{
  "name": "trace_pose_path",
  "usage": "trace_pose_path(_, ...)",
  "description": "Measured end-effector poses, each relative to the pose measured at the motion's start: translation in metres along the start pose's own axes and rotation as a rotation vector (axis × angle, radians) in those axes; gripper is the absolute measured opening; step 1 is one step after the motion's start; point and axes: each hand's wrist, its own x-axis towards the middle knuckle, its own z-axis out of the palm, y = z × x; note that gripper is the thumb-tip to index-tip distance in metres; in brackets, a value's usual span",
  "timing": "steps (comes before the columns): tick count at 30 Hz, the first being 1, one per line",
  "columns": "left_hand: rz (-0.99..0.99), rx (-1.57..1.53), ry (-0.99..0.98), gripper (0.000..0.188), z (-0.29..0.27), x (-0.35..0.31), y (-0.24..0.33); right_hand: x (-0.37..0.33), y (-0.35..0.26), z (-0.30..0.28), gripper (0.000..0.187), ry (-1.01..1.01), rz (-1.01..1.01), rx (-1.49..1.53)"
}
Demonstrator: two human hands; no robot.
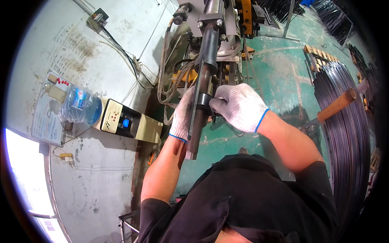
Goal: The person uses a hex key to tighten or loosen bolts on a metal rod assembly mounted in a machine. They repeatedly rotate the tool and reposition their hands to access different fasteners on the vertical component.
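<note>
A long dark metal shaft [199, 131] with a threaded lower stretch points toward me from the machine [210, 12]. Around it sits a black ring [204, 99]. My right hand [243, 107], in a white knit glove with a blue cuff, is closed with thumb and fingertips against the ring's right side. Along the shaft's left side runs a narrow flat metal strip [195, 106]. My left hand [183, 117], gloved the same way, lies against that strip and the shaft's left side; its fingers are hidden behind them.
Cables and hoses [165, 81] hang left of the machine. A water dispenser [133, 123] with a blue bottle [83, 106] stands by the white wall. At right, long dark metal rods [344, 137] lie bundled, with an orange-brown tube [337, 105] above them. The floor [279, 73] is green.
</note>
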Motion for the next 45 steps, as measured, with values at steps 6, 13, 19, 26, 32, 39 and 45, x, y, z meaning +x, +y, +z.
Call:
trace_pose_path(6, -0.029, 0.089, 0.045, 0.028, 0.013, -0.004, 0.020, 0.011, 0.012, -0.005, 0.020, 0.059, -0.124, -0.057)
trace_pose_path(13, 0.021, -0.083, 0.026, 0.038, 0.004, 0.003, 0.001, -0.018, 0.033, -0.020, 0.019, 0.247, 0.210, 0.416)
trace_pose_path(19, -0.109, -0.444, 0.008, 0.045, 0.004, 0.001, 0.000, -0.045, 0.050, 0.003, 0.018, 0.266, 0.437, 0.650)
trace_pose_path(26, -0.300, -0.539, -0.158, 0.082, -0.005, -0.008, 0.009, -0.058, 0.053, 0.025, 0.024, 0.247, 0.384, 0.670)
trace_pose_path(32, -0.272, -0.622, -0.142, 0.082, -0.030, -0.003, -0.018, -0.062, 0.053, 0.028, 0.020, 0.247, 0.418, 0.715)
trace_pose_path(39, -0.331, -0.395, 0.050, 0.053, -0.053, -0.034, -0.102, -0.076, 0.059, 0.027, 0.030, 0.168, 0.494, 0.975)
trace_pose_path(45, -0.305, -0.018, -0.221, 0.039, 0.032, -0.061, -0.117, -0.106, 0.061, 0.050, 0.034, 0.333, 0.565, 1.085)
